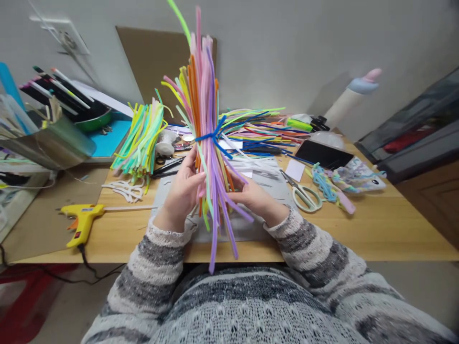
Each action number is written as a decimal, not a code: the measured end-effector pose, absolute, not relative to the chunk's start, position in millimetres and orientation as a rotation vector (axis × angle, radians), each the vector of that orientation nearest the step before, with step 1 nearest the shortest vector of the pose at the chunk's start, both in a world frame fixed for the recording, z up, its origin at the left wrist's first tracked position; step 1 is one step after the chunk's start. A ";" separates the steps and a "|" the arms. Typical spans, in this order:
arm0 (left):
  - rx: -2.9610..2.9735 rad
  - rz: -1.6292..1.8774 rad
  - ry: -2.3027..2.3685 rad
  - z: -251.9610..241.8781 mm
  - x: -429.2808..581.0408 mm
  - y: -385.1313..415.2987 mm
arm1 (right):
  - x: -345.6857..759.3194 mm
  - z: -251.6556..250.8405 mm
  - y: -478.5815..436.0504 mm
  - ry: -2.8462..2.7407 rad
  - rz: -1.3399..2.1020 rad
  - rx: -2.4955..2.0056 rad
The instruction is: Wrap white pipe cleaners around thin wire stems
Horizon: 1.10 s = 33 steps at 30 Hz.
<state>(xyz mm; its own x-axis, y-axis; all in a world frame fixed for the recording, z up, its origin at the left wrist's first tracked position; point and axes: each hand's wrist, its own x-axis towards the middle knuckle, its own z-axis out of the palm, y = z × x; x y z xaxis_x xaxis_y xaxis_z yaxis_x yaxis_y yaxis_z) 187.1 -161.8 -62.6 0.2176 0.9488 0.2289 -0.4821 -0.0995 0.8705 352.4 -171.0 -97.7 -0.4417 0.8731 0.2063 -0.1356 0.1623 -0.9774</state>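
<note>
A thick bundle of pipe cleaners (204,100) in pink, orange, purple and green stands upright over the table, tied round its middle with a blue pipe cleaner (211,136). My left hand (182,188) grips the bundle's lower part from the left, fingers curled round the stems. On the right side my right hand (253,193) holds the lower purple stems, fingers closed on them. The loose ends hang past the table edge toward my lap.
A yellow glue gun (81,220) lies at the front left. Green pipe cleaners (141,138) are heaped left of the bundle, mixed ones (258,126) behind it. Scissors (303,193), a dark phone (322,154) and twisted pieces (328,184) lie right. A pen holder (53,138) stands far left.
</note>
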 end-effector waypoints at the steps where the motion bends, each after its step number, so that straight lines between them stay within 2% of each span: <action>1: 1.117 1.275 0.575 -66.3 188.5 -160.8 | 351.7 -99.2 -170.8 -1.514 1.445 -0.722; 6: 1.102 1.148 0.705 -79.3 189.5 -156.3 | 352.0 -101.6 -170.0 -1.378 1.419 -0.798; 13: 0.936 0.875 0.589 -68.8 168.3 -152.8 | 362.8 -91.4 -164.9 -1.069 1.798 -0.627; 24: 0.823 0.883 0.567 -65.7 158.6 -151.6 | 368.5 -104.4 -157.9 -0.999 1.847 -0.648; 33: 0.929 0.944 0.572 -69.8 166.0 -151.5 | 365.0 -93.8 -164.2 -1.096 1.756 -0.656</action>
